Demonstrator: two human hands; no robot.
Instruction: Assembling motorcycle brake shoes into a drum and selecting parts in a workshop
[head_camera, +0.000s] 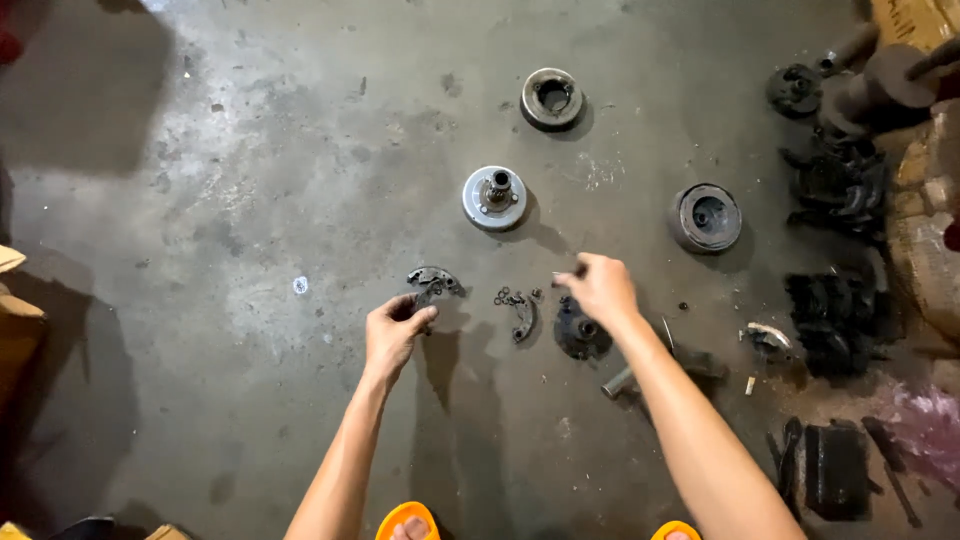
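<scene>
My left hand (395, 330) pinches a dark curved metal shoe (434, 281) just above the stained concrete floor. My right hand (600, 288) is closed around a small thin tool or pin whose tip shows at its left, over a dark round plate (580, 335) lying on the floor. Between the hands lies another curved shoe with small springs (520, 310). A silver round hub with a centre shaft (495, 197) stands beyond the hands.
A metal ring-shaped drum (551, 98) lies farther back and a dark drum (705, 217) to the right. Piles of black greasy parts (838, 250) fill the right side. A metal tube (620, 380) lies under my right forearm. My orange sandals (405, 520) show at the bottom.
</scene>
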